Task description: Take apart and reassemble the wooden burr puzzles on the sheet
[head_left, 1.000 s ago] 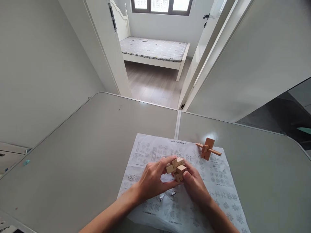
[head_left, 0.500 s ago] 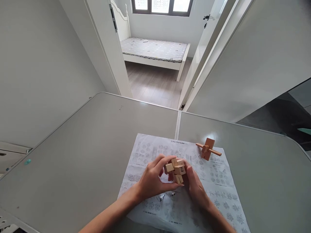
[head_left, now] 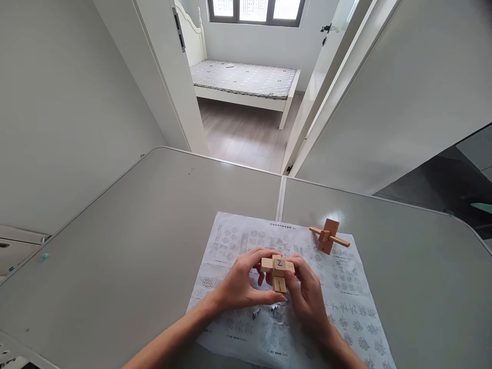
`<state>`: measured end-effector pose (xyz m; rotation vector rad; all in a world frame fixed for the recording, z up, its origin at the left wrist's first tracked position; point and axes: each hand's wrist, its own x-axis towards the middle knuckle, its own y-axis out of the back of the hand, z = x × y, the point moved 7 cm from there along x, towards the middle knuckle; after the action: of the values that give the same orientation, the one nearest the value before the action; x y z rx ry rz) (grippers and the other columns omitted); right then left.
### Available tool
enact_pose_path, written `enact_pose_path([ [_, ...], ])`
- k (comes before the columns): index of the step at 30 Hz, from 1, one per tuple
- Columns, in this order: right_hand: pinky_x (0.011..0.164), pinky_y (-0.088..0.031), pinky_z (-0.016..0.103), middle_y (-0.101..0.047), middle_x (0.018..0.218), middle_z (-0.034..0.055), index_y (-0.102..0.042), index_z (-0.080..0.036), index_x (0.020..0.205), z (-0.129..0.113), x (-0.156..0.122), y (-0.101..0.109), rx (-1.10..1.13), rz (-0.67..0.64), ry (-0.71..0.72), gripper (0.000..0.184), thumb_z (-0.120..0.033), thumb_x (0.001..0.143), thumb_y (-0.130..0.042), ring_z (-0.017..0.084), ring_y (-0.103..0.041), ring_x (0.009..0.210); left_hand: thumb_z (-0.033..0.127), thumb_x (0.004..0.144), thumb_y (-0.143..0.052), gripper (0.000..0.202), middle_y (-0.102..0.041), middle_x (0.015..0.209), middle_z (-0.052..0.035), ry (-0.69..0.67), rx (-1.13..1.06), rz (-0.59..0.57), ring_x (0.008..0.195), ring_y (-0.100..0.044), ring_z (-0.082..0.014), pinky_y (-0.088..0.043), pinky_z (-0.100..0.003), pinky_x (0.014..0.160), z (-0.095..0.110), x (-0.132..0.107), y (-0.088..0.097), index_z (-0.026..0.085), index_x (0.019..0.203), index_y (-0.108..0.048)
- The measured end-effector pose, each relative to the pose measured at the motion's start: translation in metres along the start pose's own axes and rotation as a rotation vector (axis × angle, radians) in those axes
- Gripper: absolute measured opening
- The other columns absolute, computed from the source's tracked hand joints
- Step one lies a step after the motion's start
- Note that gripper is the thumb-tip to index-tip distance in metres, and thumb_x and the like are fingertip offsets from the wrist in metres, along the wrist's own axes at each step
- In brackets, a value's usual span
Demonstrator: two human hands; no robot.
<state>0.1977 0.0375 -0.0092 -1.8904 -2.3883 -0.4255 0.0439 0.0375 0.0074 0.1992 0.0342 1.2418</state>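
Both of my hands grip a pale wooden block puzzle (head_left: 277,270) just above a printed sheet (head_left: 342,302). My left hand (head_left: 240,284) closes on it from the left, thumb underneath and fingers over the top. My right hand (head_left: 305,294) pinches it from the right. A face marked "2" points up at me, with a marked block below it. A second, darker wooden puzzle (head_left: 328,236) with a rod through it stands on the sheet's far right corner, untouched.
The sheet lies on a grey table (head_left: 126,241) with a seam (head_left: 280,197) down its middle. Beyond the far edge an open doorway shows a bed (head_left: 246,79) and wooden floor. White walls rise left and right.
The pale puzzle has been turned in my hands, so the face marked "2" now points up. Both hands stayed in place over the sheet; the darker puzzle has not moved.
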Motion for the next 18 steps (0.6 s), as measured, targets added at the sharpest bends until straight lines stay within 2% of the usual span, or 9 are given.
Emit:
enact_pose_path([
  [4,0.067,-0.044,0.031,-0.057,0.080,0.0005,-0.059,-0.023,0.086,0.003,0.001,-0.002,0.023,-0.064,-0.055,0.034,-0.041,0.111,-0.046,0.019,-0.053,0.070,0.044,0.075,-0.089,0.064,-0.072,0.118,-0.0091,0.015,0.040,-0.007,0.095,-0.069,-0.0221,-0.058,-0.027,0.074,0.000,0.000,0.000,0.022,0.131,-0.068],
  [7,0.063,-0.040,0.030,-0.052,0.076,-0.0010,-0.053,-0.023,0.081,0.008,0.001,-0.002,0.093,-0.123,-0.122,0.039,-0.046,0.111,-0.044,0.018,-0.048,0.067,0.040,0.073,-0.091,0.068,-0.072,0.115,-0.0080,-0.049,0.126,0.024,0.093,-0.069,-0.0210,-0.059,-0.028,0.075,0.000,-0.001,0.000,0.022,0.134,-0.066],
  [12,0.061,-0.035,0.030,-0.048,0.073,-0.0023,-0.053,-0.022,0.080,0.017,0.001,-0.001,0.180,-0.191,-0.188,0.041,-0.051,0.108,-0.047,0.017,-0.042,0.065,0.038,0.074,-0.089,0.076,-0.071,0.111,-0.0061,-0.270,0.335,0.111,0.082,-0.069,-0.0167,-0.059,-0.025,0.066,0.005,-0.009,-0.005,0.025,0.141,-0.057],
  [18,0.059,-0.034,0.029,-0.046,0.069,-0.0025,-0.054,-0.021,0.074,0.017,0.003,-0.003,0.238,-0.234,-0.206,0.045,-0.054,0.105,-0.053,0.016,-0.040,0.063,0.038,0.085,-0.077,0.060,-0.077,0.105,-0.0067,-0.544,0.688,0.229,0.078,-0.077,-0.0180,-0.061,-0.027,0.070,0.026,-0.020,-0.007,0.021,0.139,-0.056],
])
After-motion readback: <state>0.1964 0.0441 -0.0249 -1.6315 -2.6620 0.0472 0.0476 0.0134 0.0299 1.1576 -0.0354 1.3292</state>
